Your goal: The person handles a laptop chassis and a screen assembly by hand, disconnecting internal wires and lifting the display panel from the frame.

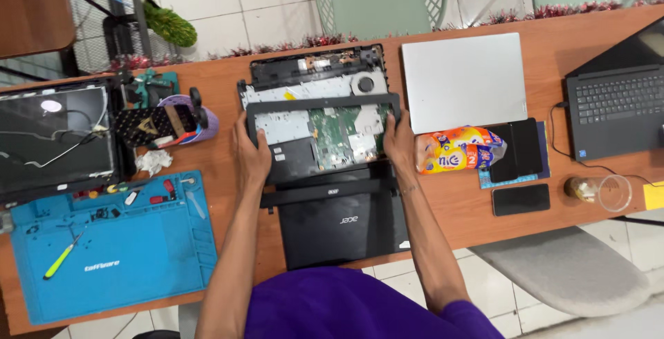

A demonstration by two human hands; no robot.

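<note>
Two-handed grip — one black frame [323, 102]

Bright even daylight, soft shadows, sharp focus, slight edge distortion

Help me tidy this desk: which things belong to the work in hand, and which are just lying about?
In hand: black bezel frame, held by left hand and right hand; opened laptop base.
Lying about: silver laptop, snack packet, phone, glass, blue mat.

Left of the closed silver laptop [463, 79], a blue repair mat [114, 245] is laid; right of it, an open black laptop [615, 107]; below it, a snack packet [458, 149].
</note>
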